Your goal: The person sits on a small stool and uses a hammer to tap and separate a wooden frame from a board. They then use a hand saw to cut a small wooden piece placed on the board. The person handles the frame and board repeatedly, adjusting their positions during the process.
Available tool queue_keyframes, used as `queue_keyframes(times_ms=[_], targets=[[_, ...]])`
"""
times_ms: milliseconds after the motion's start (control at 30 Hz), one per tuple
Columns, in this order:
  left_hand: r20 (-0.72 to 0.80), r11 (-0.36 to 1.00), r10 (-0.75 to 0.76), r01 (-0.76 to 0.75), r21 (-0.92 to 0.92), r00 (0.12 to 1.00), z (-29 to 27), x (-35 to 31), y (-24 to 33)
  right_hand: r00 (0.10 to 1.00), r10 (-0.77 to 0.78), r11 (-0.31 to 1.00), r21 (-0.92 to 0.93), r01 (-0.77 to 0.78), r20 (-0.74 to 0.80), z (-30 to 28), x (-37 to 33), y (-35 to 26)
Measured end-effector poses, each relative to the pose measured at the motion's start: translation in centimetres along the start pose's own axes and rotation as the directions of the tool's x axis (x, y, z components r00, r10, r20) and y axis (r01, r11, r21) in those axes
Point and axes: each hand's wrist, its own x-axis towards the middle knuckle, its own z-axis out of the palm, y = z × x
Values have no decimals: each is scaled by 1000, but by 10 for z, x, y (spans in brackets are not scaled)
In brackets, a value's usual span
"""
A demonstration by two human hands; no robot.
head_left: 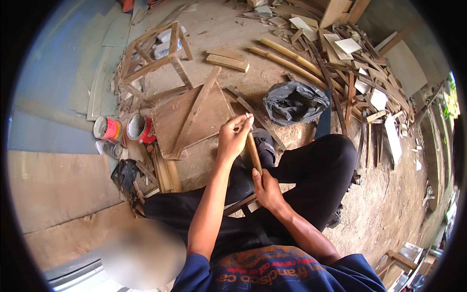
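Note:
My right hand [269, 191] is closed around the lower end of a wooden handle [253, 152], which points away from me over my crossed legs. Whatever tool it belongs to I cannot make out, because the far end lies behind my other hand. At that far end, my left hand [232, 139] is raised with thumb and forefinger pinched together. A small pale spot shows at its fingertips, too small to name. Beyond my hands a brown wooden board [163, 117] lies on the floor with a wooden strip [198, 109] across it.
Ahead to the right sits a black plastic bag [295, 103], with a blue handsaw blade [323, 119] beside it. Paint cans [139, 127] stand at left, near a wooden stool frame [154, 63]. Bamboo poles [287, 61] and a heap of scrap wood [362, 73] spread across the far right.

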Motion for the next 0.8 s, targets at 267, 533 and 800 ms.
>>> queue_keyframes(times_ms=[267,533,800], targets=[[312,548,627,-689,475,714,35,-19,23,987,147,972,173,-158,71,-11,16,8],[366,702,507,-620,350,780,112,28,30,797,454,349,744,-570,398,-35,25,24],[130,617,385,-359,701,914,67,112,-31,828,436,173,870,-462,353,-46,31,10]])
